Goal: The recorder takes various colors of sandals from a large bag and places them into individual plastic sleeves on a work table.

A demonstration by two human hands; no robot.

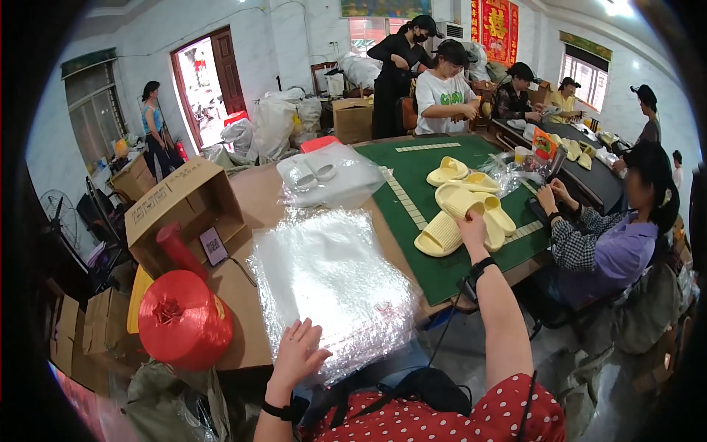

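My right hand [473,230] reaches forward to the pile of pale yellow slippers and is closed on one slipper [451,197], its fingertips partly hidden. Beneath and beside it lie several more, among them a ribbed slipper [437,237] at the near left of the pile. My left hand [299,352] rests with fingers spread on the near left edge of a stack of clear plastic bags [324,269], right in front of me. Behind that stack, a pair of whitish slippers [308,175] lies on clear plastic.
A green mat [390,221] with pale tile rows covers the table's right side. Left stand an open cardboard box [177,188], a phone [213,246] and a red roll of plastic twine [184,320]. A co-worker in purple [618,250] sits at the right; others work farther back.
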